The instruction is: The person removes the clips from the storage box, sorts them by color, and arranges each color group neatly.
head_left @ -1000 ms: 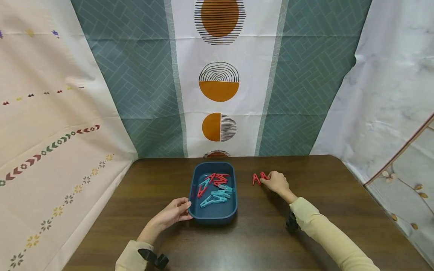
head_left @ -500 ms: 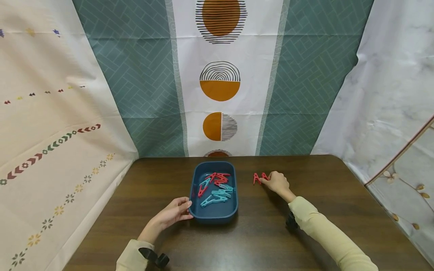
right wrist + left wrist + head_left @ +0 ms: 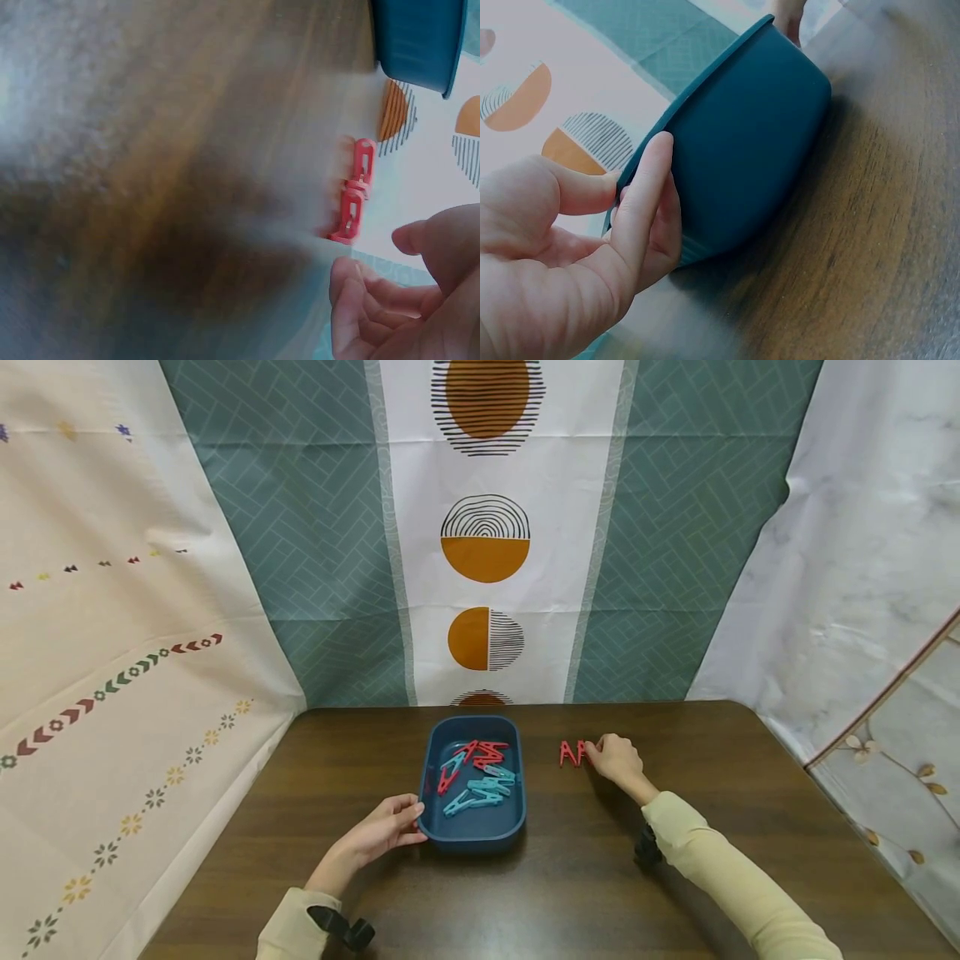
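Where the two red clothespins [image 3: 572, 752] stood side by side on the dark wooden table [image 3: 585, 893], just right of the blue tray [image 3: 431, 760], the right hand [image 3: 617, 760] lay against the nearer one. In the head view its fingertips met that pin's right edge; whether they pinched it or merely touched it could not be told from there. The right wrist view showed the same pair of pins [image 3: 355, 192] standing end to end in its frame, with the right hand's fingers [image 3: 360, 300] loosely curled just beside them and a small gap between, so the hand held nothing there.

The tray sat near the middle of the table, toward the far edge. Inside it lay a loose heap of red pins [image 3: 483, 752] at the far end and teal pins [image 3: 476, 795] toward the near end, some crossing one another.

The left hand [image 3: 382, 831] rested at the tray's near left corner. In the left wrist view its fingers [image 3: 649, 199] lay straight along the tray's outer wall [image 3: 757, 142], pressed flat to it, while the thumb [image 3: 581, 191] reached toward the rim. Pale yellow sleeves [image 3: 738, 885] covered both forearms.

Behind the table hung patterned cloths [image 3: 487, 535]: a white strip with orange circles between teal panels.
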`<action>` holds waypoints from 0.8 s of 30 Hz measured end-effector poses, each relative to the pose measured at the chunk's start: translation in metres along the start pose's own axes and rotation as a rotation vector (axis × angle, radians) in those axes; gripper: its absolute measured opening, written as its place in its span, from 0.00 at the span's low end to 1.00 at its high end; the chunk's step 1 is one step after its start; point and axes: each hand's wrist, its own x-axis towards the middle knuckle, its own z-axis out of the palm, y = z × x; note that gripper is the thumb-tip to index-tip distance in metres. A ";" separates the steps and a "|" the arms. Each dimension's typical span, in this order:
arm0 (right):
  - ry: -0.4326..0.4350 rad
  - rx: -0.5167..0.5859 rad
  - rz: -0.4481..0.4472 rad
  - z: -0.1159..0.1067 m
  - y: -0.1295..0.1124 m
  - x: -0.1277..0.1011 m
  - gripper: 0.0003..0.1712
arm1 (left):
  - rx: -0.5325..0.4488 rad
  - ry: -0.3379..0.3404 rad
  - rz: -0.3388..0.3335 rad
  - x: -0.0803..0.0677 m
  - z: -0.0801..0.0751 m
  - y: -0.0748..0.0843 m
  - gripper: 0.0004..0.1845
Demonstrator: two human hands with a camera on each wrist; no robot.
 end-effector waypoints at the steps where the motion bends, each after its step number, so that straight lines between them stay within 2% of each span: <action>1: 0.013 0.005 -0.011 -0.002 -0.001 0.000 0.22 | 0.000 0.000 0.000 0.000 0.000 0.000 0.18; 8: 0.078 0.037 -0.142 -0.010 -0.012 -0.003 0.15 | -0.005 0.007 0.004 -0.001 0.000 -0.001 0.21; 15: 0.129 0.074 -0.277 -0.007 -0.029 -0.007 0.09 | -0.015 0.012 0.002 -0.001 0.001 -0.001 0.24; 24: 0.146 0.153 -0.381 -0.002 -0.053 -0.014 0.10 | -0.021 0.013 0.011 0.000 0.000 -0.002 0.24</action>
